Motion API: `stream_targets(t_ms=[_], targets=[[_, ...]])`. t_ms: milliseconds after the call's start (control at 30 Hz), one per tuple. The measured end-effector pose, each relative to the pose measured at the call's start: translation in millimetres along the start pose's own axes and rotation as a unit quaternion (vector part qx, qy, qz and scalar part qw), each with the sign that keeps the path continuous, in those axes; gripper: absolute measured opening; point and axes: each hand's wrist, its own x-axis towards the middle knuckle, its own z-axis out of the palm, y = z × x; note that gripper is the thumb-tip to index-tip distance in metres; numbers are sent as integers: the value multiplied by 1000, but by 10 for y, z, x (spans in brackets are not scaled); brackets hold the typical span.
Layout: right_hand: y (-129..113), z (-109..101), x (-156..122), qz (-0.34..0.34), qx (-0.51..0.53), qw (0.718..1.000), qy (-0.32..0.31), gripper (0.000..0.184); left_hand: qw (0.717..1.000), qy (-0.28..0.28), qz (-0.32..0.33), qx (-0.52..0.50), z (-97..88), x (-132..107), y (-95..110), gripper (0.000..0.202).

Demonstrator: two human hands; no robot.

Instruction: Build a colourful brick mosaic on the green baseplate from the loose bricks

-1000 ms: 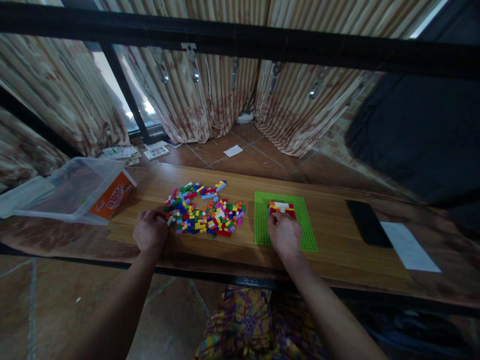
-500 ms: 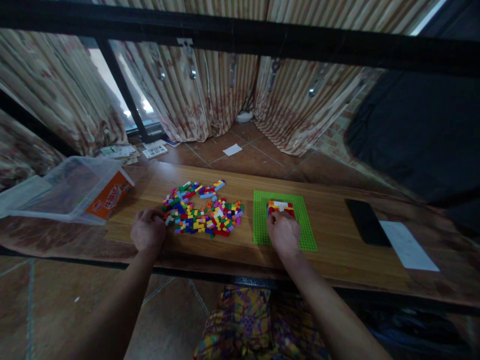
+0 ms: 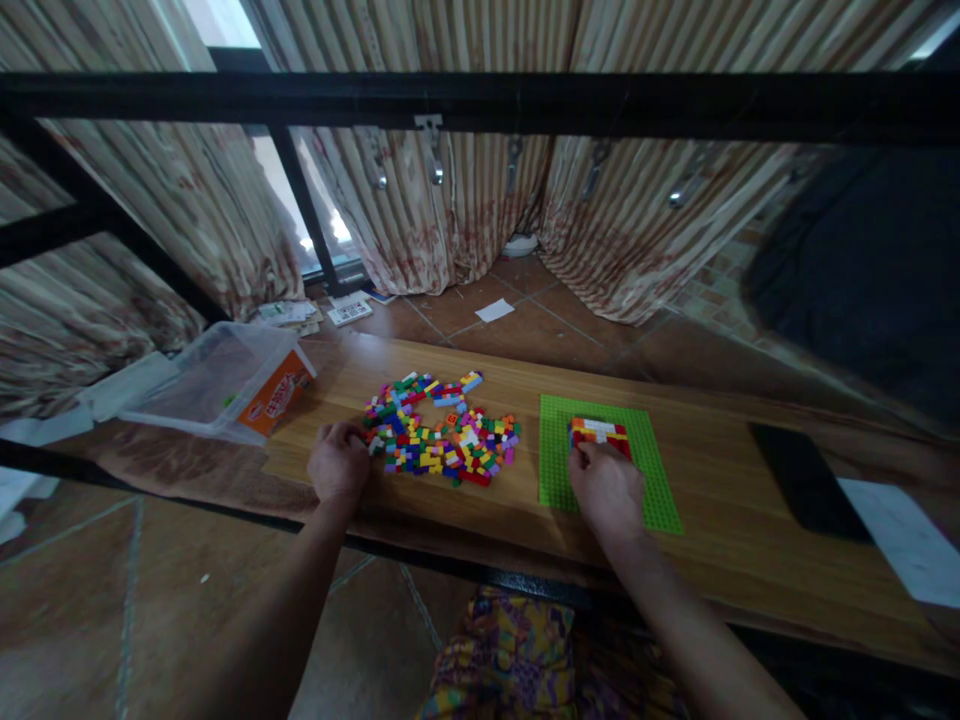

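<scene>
A heap of small coloured bricks (image 3: 446,438) lies on the wooden table (image 3: 720,500). My left hand (image 3: 339,468) rests curled at the heap's left edge, fingers closed; what is in them is hidden. To the right lies a green baseplate (image 3: 652,500) with a small red, white and yellow build (image 3: 598,431) on it. My right hand (image 3: 607,485) sits on the plate with its fingertips pinched against the front of that build.
A clear plastic tub (image 3: 225,380) with an orange label lies on its side at the table's left end. A black phone (image 3: 806,480) and a white sheet (image 3: 907,540) lie at the right. A black metal bar (image 3: 480,100) crosses overhead; curtains hang behind.
The view has shifted so everything sits further right and lower in the frame. Both hands stay in the same places relative to the heap and the build.
</scene>
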Motion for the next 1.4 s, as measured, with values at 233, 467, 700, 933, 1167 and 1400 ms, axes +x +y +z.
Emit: stream_targets(t_ms=[233,467,700,933,1167,1400], targets=[[-33,-44,21,-16,-21,999,-19,30,1000,7,4,0,28,5,-24,25],[5,-52,3,-40,-6,999,-34,28,1000,-5,4,0,3,4,-8,26],[-194,-213,39,-67,97,993,10,29,1000,1,8,2,-3,2,-13,26],[-905,61,907,-238,197,948,-80,30,1000,0,10,4,-15,0,-5,25],[-1173,411,1350,-333,175,917,-130,34,1000,6,11,-3,12,2,-40,24],[-1149,429,1374,-398,158,892,-148,23,1000,8,10,-12,8,-4,-36,24]])
